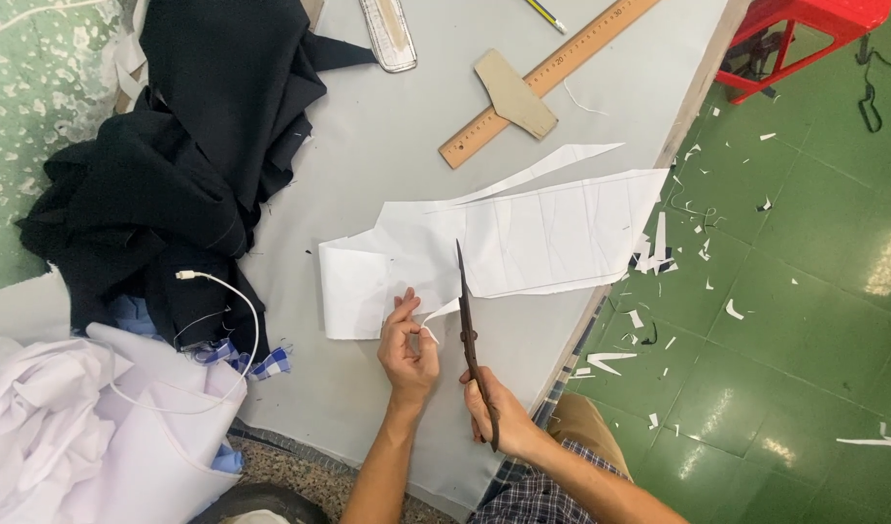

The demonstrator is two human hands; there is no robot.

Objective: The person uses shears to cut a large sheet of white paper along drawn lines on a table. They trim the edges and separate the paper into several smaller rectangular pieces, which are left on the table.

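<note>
My right hand [492, 408] grips the handles of long dark scissors [467, 320], whose blades point away from me into a sheet of white paper [533, 233] lying on the grey table [387, 146]. My left hand [407, 351] pinches the near edge of the paper just left of the blades, where a thin cut strip curls up. The paper has folds and an irregular cut outline, with a narrow strip reaching toward the table's right edge.
A pile of dark cloth [183, 165] lies at the left, with a white cable [234, 320] and white fabric [86, 427] below it. A wooden ruler [547, 78], cardboard piece [515, 94] and clear ruler [388, 31] lie farther back. Paper scraps litter the green floor [795, 291]; a red stool [805, 34] stands there.
</note>
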